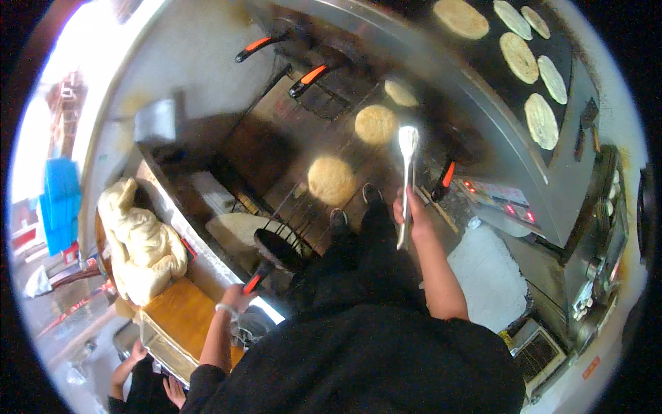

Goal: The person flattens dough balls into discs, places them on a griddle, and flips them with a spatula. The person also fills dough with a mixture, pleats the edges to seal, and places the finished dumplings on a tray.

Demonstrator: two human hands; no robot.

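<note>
My left hand (236, 298) grips the orange-and-black handle of a small dark pan (279, 247), held low on the left beside a wire rack (283, 223). Metal tongs (409, 155) are in my right hand (415, 213), their broad tips pointing away from me; nothing shows between them. Left of the tongs lies a round browned flatbread (331, 181). Beyond it are a second round flatbread (376, 124) and a paler one (401, 93). What supports these breads is hard to make out.
Several oval flatbreads (518, 58) lie on a dark griddle at upper right. A lit control panel (500, 202) fronts it. More orange-and-black handles (313, 75) jut out ahead. At left are a large dough mass (145, 243), a brown slab (181, 306) and another person's hands (138, 352).
</note>
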